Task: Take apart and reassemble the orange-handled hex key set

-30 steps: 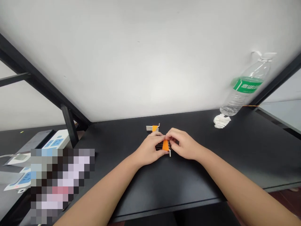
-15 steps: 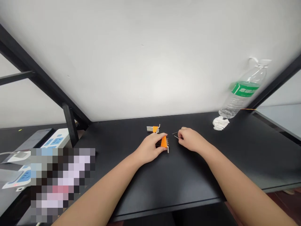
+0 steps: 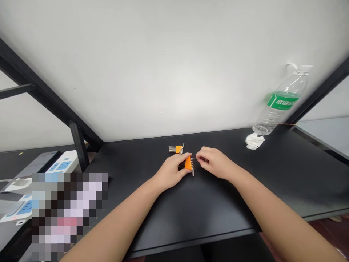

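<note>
Between the thumb and fingers of my left hand (image 3: 171, 172) is an orange hex key holder (image 3: 188, 163) with several metal hex keys in it. A bent key end sticks out at its lower right. My right hand (image 3: 214, 161) pinches a thin hex key (image 3: 193, 159), its tip at the upper right side of the holder. Whether the tip is inside a hole I cannot tell. Just behind my left hand lies a second orange holder (image 3: 179, 149) with several silver hex keys, partly covered by that hand.
On the black table (image 3: 163, 225), a crumpled white tissue (image 3: 254, 141) lies at the back right beside a clear bottle (image 3: 283, 100) with a green label. White power strips (image 3: 58, 165) are at the left, near a black metal frame (image 3: 77, 142). A white wall rises behind.
My right hand has moved left, bringing the thin hex key from apart to the holder's right side. My left hand keeps its grip. The whole view has shifted slightly.
</note>
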